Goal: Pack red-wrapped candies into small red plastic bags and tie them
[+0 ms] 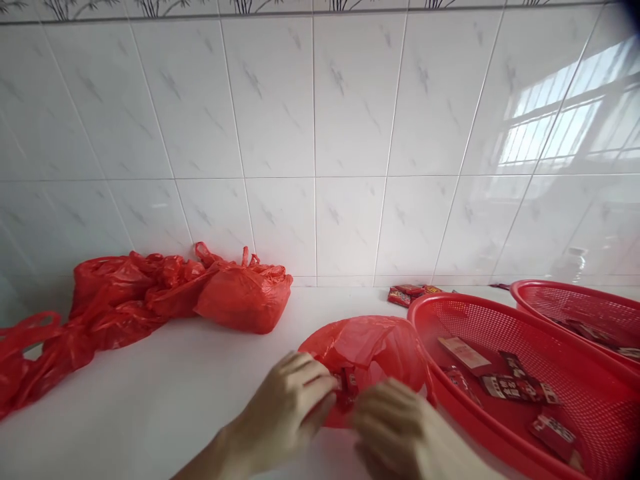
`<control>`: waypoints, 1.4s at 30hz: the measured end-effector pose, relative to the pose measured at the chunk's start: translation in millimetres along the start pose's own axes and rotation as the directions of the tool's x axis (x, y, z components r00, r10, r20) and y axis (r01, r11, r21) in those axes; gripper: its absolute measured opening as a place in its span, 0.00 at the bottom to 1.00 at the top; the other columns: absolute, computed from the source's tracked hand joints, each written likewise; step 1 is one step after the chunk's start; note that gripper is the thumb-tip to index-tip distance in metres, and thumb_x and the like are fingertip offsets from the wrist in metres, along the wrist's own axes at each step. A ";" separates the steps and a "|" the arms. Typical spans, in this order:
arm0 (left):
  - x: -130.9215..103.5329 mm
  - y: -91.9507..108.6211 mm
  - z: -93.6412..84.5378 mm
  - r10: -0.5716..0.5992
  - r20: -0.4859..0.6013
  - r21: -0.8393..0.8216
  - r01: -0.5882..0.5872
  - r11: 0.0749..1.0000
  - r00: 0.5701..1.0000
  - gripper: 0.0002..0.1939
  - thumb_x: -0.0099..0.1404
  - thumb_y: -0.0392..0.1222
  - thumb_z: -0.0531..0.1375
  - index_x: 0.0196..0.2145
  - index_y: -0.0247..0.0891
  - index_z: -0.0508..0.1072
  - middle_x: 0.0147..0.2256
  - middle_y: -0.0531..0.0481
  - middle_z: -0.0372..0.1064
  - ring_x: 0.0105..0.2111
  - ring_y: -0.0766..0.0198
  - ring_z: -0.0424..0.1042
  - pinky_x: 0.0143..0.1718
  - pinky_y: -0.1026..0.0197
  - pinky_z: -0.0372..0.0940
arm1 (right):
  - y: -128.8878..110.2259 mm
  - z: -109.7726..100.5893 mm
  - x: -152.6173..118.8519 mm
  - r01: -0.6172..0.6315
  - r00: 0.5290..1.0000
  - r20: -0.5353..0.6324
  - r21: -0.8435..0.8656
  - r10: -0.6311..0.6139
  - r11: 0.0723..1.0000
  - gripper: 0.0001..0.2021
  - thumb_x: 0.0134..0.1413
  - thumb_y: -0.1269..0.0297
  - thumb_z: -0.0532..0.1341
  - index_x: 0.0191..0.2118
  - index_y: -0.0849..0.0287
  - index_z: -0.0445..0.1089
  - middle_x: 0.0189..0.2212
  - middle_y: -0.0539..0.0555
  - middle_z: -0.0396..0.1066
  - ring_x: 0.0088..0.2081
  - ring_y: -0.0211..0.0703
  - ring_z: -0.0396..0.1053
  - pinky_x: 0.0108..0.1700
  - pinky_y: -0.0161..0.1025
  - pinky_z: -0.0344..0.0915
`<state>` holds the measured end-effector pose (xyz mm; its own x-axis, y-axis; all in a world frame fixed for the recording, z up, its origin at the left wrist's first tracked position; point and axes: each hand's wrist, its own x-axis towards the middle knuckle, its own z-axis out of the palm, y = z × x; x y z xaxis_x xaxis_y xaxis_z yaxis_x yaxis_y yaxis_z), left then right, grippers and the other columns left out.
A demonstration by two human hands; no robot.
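Observation:
A red plastic bag (385, 340) lies open on the white counter in front of me, with small red packets (349, 383) inside its mouth. My left hand (295, 400) is at the bag's left front edge, its fingers curled together; what they pinch is too small to make out. At the bag's right front edge is my right hand (395, 423), blurred by motion, and its fingertips are hard to see. Right beside the bag stands a red mesh basket (470, 310) holding several wrapped packets (517, 388).
Several filled, tied red bags (245, 297) sit along the wall at the left. Behind the basket lie a few small packets (407, 293). A second red basket (575, 293) stands at the far right. The tiled wall (350, 133) bounds the counter (150, 400).

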<state>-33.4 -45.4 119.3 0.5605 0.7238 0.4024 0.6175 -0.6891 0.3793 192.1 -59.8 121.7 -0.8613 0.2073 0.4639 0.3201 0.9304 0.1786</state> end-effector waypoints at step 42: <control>43.4 -45.6 -66.6 -0.314 -0.011 0.148 0.312 0.938 0.949 0.27 0.63 0.30 0.49 0.54 0.48 0.73 0.46 0.48 0.68 0.38 0.62 0.71 0.38 0.61 0.64 | 75.9 -34.7 41.1 -0.635 0.759 0.351 0.208 0.549 0.744 0.13 0.56 0.56 0.64 0.44 0.55 0.75 0.38 0.55 0.73 0.37 0.44 0.70 0.34 0.36 0.62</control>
<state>-74.0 15.1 174.9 0.3320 0.9032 0.2718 0.8360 -0.4153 0.3587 194.7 8.8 184.5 -0.6161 0.7741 0.1456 0.7027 0.6236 -0.3425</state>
